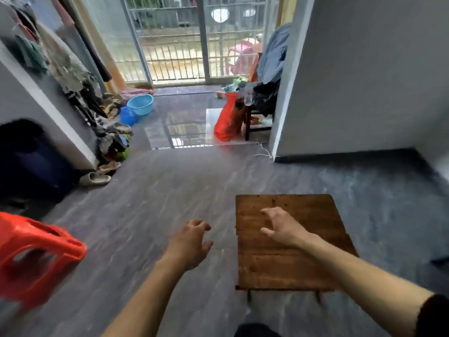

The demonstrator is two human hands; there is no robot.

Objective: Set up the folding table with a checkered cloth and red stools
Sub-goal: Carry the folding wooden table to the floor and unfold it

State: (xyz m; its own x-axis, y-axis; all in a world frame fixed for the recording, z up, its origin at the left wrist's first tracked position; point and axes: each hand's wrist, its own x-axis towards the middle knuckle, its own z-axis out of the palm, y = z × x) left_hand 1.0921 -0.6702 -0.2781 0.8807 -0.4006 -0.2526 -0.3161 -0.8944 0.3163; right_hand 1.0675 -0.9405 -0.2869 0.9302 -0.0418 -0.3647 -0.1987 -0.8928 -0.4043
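Head view is showing your left hand (192,242) and right hand (279,227) hovering loosely curled, holding nothing, above the bare wooden table (291,263). With one red stool (36,254) sitting near your left arm, you are risking knocking it.

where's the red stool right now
In the head view the red stool sits at the far left on the floor, left of the left hand.

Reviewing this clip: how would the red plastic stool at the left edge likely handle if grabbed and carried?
The red stool looks like thin moulded plastic with open cut-outs, so probably light for its size and easy to hook with fingers. It seems rigid, not floppy. It already appears tilted here, so likely easy to tip on the smooth floor.
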